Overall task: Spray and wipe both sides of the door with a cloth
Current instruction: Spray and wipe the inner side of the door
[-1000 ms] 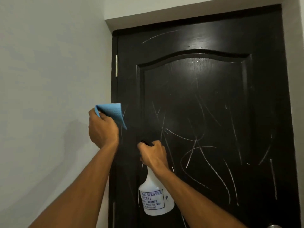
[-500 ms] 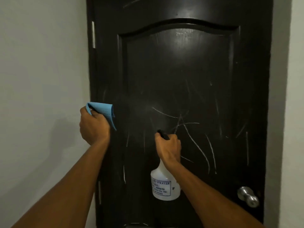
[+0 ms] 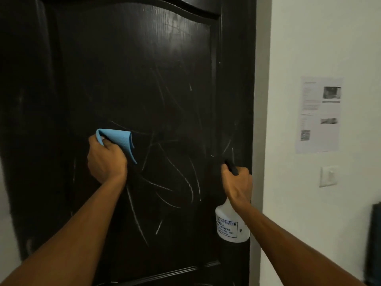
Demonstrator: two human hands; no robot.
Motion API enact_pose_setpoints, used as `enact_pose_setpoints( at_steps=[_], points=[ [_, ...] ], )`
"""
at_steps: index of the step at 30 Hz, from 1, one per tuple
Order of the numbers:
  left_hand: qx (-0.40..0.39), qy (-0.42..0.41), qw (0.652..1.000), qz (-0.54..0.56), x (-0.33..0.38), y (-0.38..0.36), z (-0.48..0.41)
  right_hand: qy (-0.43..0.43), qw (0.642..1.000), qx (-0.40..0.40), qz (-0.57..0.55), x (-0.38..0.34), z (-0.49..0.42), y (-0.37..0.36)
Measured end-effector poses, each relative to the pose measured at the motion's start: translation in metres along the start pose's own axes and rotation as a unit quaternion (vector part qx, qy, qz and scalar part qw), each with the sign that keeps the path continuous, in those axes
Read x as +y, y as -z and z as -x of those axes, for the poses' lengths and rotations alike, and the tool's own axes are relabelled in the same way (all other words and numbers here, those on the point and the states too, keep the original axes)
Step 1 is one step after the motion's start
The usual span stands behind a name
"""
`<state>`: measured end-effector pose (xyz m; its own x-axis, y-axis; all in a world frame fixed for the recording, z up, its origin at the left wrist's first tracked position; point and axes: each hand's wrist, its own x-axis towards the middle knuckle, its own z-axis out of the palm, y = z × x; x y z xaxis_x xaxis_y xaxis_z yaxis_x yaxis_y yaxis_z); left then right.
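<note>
A black panelled door (image 3: pixel 134 69) fills most of the view, shut, with white chalk-like scribbles across its middle. My left hand (image 3: pixel 106 159) grips a folded blue cloth (image 3: pixel 121 141) held up against the door's central panel. My right hand (image 3: pixel 237 182) grips the black trigger head of a white spray bottle (image 3: pixel 231 226) with a blue-printed label, near the door's right edge, nozzle pointing at the door.
A white wall (image 3: pixel 309 38) stands right of the door frame, with a printed paper sheet (image 3: pixel 319 114) stuck on it and a light switch (image 3: pixel 328 176) below. A dark object (image 3: pixel 374 244) sits at the far right edge.
My view has swung right, so the door sits further left and the right wall appears. Both hands have shifted right along the door, the spray bottle reaching its right edge.
</note>
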<state>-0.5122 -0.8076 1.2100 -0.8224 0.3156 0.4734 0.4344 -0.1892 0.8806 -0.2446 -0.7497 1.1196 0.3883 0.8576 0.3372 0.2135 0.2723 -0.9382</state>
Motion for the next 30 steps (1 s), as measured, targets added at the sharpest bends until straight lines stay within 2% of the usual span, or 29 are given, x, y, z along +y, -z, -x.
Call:
enact_pose_setpoints(
  at_steps=[9, 17, 24, 27, 30],
  points=[
    [-0.023, 0.005, 1.000, 0.007, -0.007, -0.062, 0.053, -0.013, 0.999, 0.029, 0.042, 0.069, -0.020, 0.051],
    [0.000, 0.023, 1.000, -0.018, -0.047, -0.050, 0.058, -0.032, 0.993, -0.096, 0.054, 0.106, 0.019, -0.001],
    [0.047, 0.002, 0.998, -0.034, -0.118, 0.001, 0.043, -0.005, 0.982, -0.186, -0.001, 0.123, 0.086, -0.075],
    [0.064, -0.012, 0.996, -0.060, -0.148, 0.023, 0.037, 0.005, 0.978, -0.208, 0.010, 0.131, 0.118, -0.109],
    [0.077, -0.012, 0.994, -0.078, -0.176, 0.047, 0.031, 0.000, 0.963, -0.269, 0.009, 0.138, 0.151, -0.142]
  ],
)
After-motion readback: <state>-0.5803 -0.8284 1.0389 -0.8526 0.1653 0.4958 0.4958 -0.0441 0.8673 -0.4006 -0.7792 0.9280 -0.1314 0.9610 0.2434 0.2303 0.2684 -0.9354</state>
